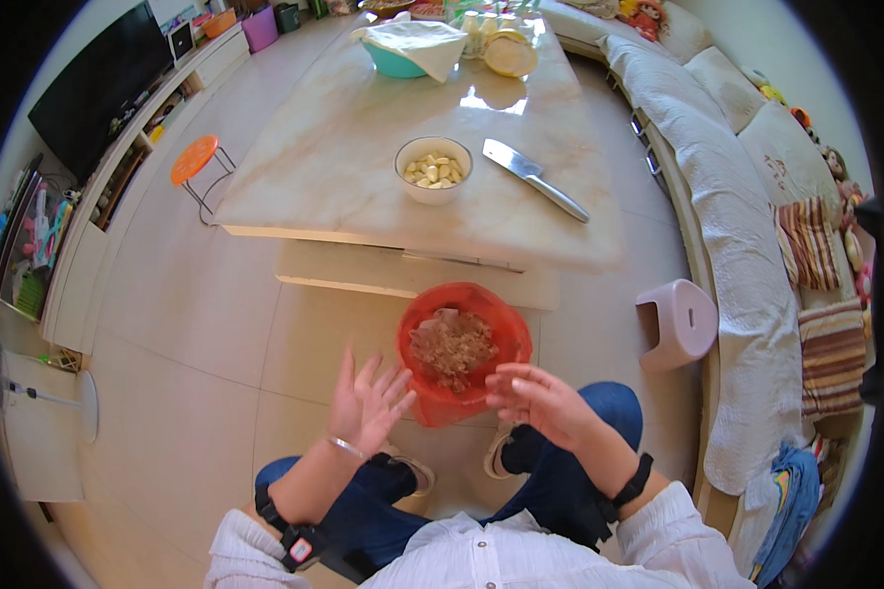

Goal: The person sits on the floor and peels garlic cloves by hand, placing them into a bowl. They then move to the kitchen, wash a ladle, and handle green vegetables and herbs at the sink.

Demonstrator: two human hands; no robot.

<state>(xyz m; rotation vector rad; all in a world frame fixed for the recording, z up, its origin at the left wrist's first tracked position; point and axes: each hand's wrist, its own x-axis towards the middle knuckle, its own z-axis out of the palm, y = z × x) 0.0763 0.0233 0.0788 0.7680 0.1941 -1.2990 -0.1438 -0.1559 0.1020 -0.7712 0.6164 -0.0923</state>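
Observation:
My left hand [372, 401] is raised with its palm up and fingers spread, holding nothing. Opposite it, my right hand [541, 401] hovers at the near right rim of a red plastic-lined bin [517, 324]; its fingers are apart and nothing shows in it. Between my feet and the table, the bin holds a heap of brownish peelings [457, 346], which look like garlic skins. On the marble-topped table [324, 162] stands a white bowl [433, 195] of peeled garlic cloves [435, 171]. A kitchen knife [534, 179] lies to the bowl's right, handle towards me.
At the table's far end are a cloth-covered turquoise basin [394, 62] and a yellow-rimmed round container [512, 55]. A pink plastic stool [681, 324] stands right, beside the covered sofa [714, 221]. An orange stool [195, 160] is on the left, near the TV cabinet [92, 280].

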